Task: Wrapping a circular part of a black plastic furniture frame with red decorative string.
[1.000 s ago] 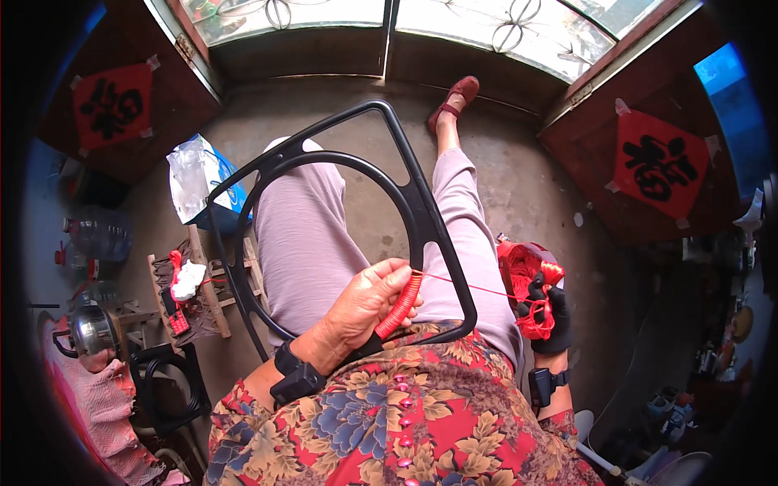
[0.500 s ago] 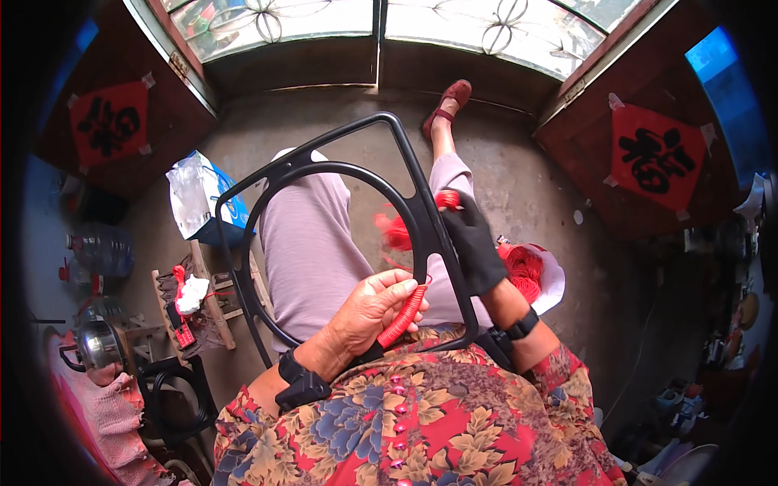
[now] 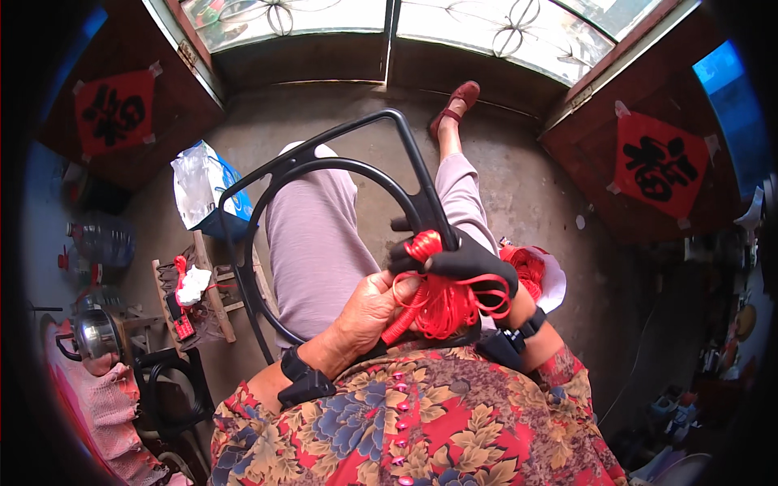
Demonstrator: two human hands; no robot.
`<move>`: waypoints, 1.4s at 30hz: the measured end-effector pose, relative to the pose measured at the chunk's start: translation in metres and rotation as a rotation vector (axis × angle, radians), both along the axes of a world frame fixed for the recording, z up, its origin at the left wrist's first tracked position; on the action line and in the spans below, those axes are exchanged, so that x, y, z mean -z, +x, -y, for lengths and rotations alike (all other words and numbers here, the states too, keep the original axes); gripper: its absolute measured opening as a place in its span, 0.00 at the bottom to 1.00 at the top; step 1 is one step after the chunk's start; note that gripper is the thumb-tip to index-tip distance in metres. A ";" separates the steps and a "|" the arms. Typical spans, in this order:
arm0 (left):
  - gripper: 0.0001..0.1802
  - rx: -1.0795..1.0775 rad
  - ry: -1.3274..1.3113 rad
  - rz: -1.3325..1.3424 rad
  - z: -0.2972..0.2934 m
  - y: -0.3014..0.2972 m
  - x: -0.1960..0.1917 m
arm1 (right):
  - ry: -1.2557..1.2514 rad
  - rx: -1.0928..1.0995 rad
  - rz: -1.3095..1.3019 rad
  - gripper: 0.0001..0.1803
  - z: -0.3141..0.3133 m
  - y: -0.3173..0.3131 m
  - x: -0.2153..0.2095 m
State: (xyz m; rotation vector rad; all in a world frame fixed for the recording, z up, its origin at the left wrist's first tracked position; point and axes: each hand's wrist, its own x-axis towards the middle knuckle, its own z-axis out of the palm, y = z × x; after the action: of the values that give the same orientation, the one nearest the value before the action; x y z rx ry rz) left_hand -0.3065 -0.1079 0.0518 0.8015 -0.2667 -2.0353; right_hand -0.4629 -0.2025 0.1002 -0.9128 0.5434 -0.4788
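Leftmost, the bare left hand [image 3: 369, 312] is closed on the red-wrapped section of the black metal frame [image 3: 324, 174], fingers curled around the lower rim; just right of that grip, a loose bundle of red cord [image 3: 446, 304] hangs against the frame; the gloved right hand [image 3: 458, 263] clamps the cord bundle and the frame bar together, loops spilling below its fingers; further right, a red cord spool [image 3: 531, 271] lies beside the right forearm.

frame [image 3: 324, 166]: matt black metal; cord [image 3: 442, 304]: glossy red plastic; glove [image 3: 462, 263]: black cloth; floor [image 3: 527, 170]: rough concrete
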 end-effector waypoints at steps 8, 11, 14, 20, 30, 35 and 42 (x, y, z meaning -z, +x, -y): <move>0.10 0.010 -0.011 0.134 0.006 0.006 -0.018 | -0.122 -0.015 -0.633 0.20 -0.046 -0.039 -0.008; 0.11 0.021 0.000 0.133 0.006 0.004 -0.019 | 0.282 0.145 -0.255 0.21 -0.054 -0.050 -0.006; 0.11 0.033 0.026 0.102 0.007 0.005 -0.016 | 0.230 0.521 -0.146 0.22 -0.067 -0.080 0.023; 0.12 0.042 0.038 0.039 0.007 0.001 -0.015 | 0.653 0.647 0.398 0.22 -0.061 -0.148 0.078; 0.07 0.110 0.011 0.186 0.012 0.017 -0.029 | -0.489 0.608 -0.753 0.18 -0.006 -0.071 0.045; 0.12 0.217 0.068 0.058 0.011 0.004 -0.024 | -0.130 0.653 -0.234 0.17 0.015 -0.008 0.053; 0.14 0.090 0.032 0.006 0.001 0.000 -0.026 | 0.587 0.069 0.261 0.36 0.000 0.001 0.006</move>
State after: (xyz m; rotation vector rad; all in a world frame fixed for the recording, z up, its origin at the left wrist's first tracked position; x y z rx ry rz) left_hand -0.3064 -0.1092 0.0778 0.8286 -0.2786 -2.1268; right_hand -0.4623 -0.2028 0.0942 -0.2659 0.4406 -0.4573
